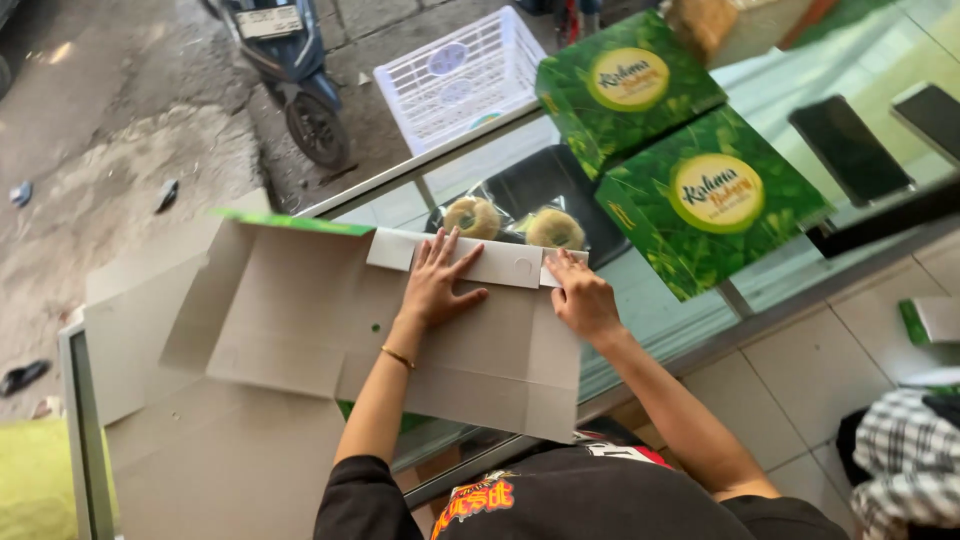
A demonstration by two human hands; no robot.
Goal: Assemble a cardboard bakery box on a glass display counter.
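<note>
the glass worktop [690, 310] ran from the lower left of the frame to the upper right, and on it lay a flat cardboard sheet [330, 330], an unfolded box blank, grey side up, filling the left and centre of the frame. its long axis ran roughly left to right across the picture, and a green edge showed at its upper left. two closed green boxes [700, 190] sat in the upper right, just beside each other, and a white crate [460, 80] stood on the ground in the upper centre next to a parked scooter [290, 70]. two dark phones [850, 150] lay at the far right. under the glass, two round buns [515, 222] showed above the sheet's top edge.

the sheet's narrow white flap [500, 262] lay along its top edge, directly under both hands, so neither had to reach. the left hand [438, 285] was open and flat, fingers spread, pressing down across the flap and the grey panel below it. the right hand [582, 298] was loosely curled at the flap's right end, fingertips pinching or pressing its edge; i could not tell which. both hands sat close together, the left slightly nearer the flap's middle.
</note>
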